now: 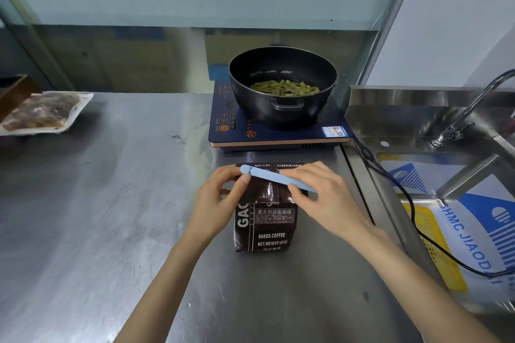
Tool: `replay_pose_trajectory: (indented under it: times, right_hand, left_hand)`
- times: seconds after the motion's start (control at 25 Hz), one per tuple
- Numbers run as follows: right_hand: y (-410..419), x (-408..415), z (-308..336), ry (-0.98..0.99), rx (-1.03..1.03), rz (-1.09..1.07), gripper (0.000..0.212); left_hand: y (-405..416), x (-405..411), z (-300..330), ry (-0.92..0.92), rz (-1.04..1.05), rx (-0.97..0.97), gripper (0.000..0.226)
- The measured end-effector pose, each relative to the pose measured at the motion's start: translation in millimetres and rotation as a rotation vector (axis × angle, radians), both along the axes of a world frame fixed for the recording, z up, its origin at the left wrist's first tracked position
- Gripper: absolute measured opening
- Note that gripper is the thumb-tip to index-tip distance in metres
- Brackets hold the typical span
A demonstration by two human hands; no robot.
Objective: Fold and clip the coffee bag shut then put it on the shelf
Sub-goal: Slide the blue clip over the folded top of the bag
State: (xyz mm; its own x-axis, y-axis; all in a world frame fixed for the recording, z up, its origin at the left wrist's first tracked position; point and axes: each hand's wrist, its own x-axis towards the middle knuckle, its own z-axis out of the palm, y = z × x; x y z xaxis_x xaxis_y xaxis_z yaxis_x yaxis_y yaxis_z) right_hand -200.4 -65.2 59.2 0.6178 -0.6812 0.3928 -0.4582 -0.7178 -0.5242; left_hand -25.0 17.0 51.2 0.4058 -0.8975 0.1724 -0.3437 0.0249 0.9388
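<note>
Head view: bag reads "BAKED.COFFEE NET.WEIGHT:454g".

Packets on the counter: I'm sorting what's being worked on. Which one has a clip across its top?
The dark brown coffee bag between the hands, with a light blue clip across its folded top. The clear vacuum pack at far left has none.

The right hand hides the blue clip's far end; the faucet runs off-frame.

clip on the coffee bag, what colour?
Light blue clip, clearest in the head view.
</note>
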Motion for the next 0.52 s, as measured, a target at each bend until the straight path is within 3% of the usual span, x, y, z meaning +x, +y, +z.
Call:
replay_pose_trajectory:
  times: [0.52]
  right_hand:
    - [2.0,8.0,-7.0,0.027,-0.118,0.019,0.034]
  left_hand:
    - [-5.7,-3.0,-2.5,-0.043,0.090,0.009,0.028]
